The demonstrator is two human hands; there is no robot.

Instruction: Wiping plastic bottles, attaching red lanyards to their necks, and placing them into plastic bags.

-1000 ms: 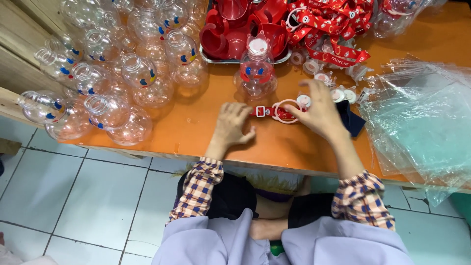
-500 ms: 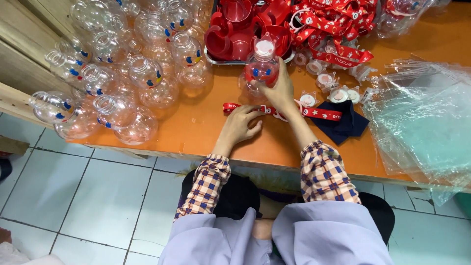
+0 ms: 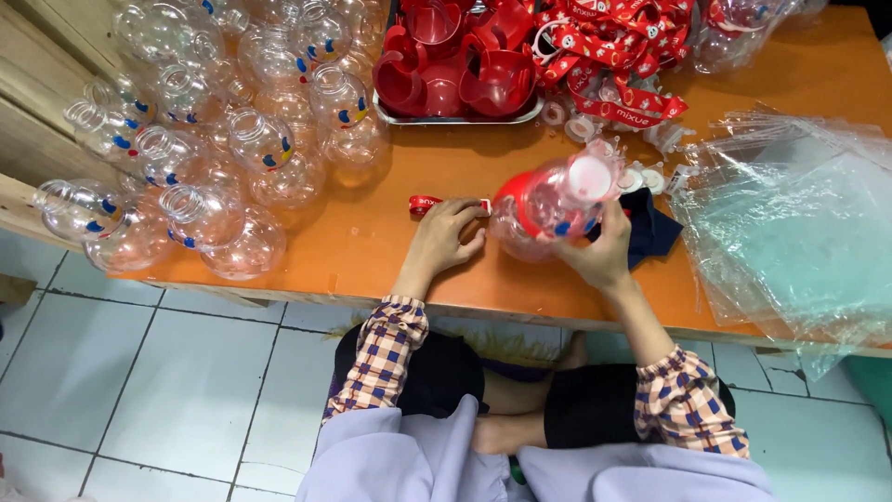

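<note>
The right hand (image 3: 604,256) clamps its fingers round a clear bottle (image 3: 548,209) tilted near the bench's front edge. The left hand (image 3: 446,240) pinches the red strap (image 3: 437,203). A hard tug could twist the bottle loose.

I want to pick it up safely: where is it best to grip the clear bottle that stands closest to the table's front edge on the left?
Probably by the neck. The clear bottle has a round, wide belly and a narrow open neck pointing up-left. Come from the front edge, since other bottles crowd behind.
</note>
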